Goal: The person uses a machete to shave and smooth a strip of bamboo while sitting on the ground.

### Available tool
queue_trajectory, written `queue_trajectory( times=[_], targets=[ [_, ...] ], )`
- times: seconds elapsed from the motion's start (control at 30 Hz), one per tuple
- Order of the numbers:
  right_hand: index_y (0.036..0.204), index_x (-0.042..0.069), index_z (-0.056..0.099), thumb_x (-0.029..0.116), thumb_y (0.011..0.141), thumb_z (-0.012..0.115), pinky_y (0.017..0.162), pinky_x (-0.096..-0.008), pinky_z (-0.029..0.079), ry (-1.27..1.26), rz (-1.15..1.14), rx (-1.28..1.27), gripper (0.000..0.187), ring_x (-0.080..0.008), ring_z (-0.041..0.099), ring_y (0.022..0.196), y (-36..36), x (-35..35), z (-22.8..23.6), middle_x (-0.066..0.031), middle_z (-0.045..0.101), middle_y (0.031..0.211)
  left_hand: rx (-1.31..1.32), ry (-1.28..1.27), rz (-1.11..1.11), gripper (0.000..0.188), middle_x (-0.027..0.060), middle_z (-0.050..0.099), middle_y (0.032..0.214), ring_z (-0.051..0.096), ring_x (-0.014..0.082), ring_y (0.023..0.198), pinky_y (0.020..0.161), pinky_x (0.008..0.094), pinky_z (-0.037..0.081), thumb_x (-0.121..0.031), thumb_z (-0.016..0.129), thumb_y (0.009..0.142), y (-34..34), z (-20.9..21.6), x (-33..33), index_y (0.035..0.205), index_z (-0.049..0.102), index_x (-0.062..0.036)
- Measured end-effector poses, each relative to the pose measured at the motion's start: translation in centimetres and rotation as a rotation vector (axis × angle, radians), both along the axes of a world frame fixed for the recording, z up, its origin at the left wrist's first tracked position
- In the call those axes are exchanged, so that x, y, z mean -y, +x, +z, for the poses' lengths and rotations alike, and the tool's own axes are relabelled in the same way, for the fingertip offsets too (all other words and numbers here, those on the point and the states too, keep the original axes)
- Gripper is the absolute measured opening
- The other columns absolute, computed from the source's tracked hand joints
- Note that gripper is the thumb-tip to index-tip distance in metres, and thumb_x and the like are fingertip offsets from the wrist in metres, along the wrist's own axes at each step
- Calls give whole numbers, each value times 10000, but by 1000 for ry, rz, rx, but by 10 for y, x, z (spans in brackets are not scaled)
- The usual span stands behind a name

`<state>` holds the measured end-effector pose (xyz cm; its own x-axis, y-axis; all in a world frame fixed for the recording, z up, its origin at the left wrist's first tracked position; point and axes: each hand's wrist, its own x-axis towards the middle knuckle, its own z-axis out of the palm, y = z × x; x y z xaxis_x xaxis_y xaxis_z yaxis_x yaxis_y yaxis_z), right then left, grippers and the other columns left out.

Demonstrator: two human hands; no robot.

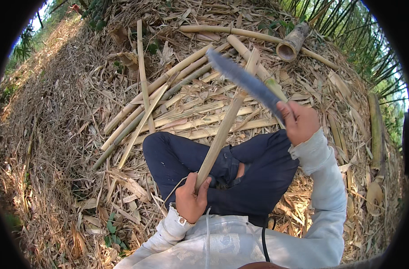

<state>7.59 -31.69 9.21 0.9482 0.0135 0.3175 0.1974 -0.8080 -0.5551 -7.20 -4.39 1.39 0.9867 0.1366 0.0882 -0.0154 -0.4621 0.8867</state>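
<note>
My left hand (192, 199) is wrapped round the lower end of a split bamboo strip (221, 139), which slants up and away from my lap toward the far right. A machete (247, 84) is gripped in my right hand (300, 123). Its dark, broad blade points to the far left and crosses in front of the strip's upper part. The blade is slightly blurred, and I cannot tell whether it touches the strip. The machete's handle is mostly hidden in my fist.
Several bamboo poles (162, 80) and flat split strips (200, 121) lie beyond my crossed legs (177, 157). A hollow bamboo section (292, 42) rests at the far right, by a long curved pole (236, 32). Dry leaves cover the ground. A stump (127, 62) stands at the far left.
</note>
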Motion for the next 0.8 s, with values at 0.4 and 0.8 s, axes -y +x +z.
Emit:
queue_trajectory(
  times=[0.4, 0.8],
  targets=[
    [746, 13, 606, 387, 980, 562, 465, -376, 381, -113, 263, -19, 443, -292, 433, 424, -25, -18, -10, -129, 499, 513, 19, 54, -17, 189, 160, 515, 582, 520, 169, 448, 450, 283, 371, -76, 694, 882, 2, -13, -2, 842, 526, 1],
    [757, 16, 591, 369, 978, 563, 491, -434, 403, -118, 96, 18, 417, -378, 529, 500, -3, 0, 8, -182, 519, 554, 64, 90, -15, 252, 164, 487, 553, 510, 196, 435, 445, 288, 370, -76, 701, 880, 1, -12, -6, 798, 477, 4]
  ],
)
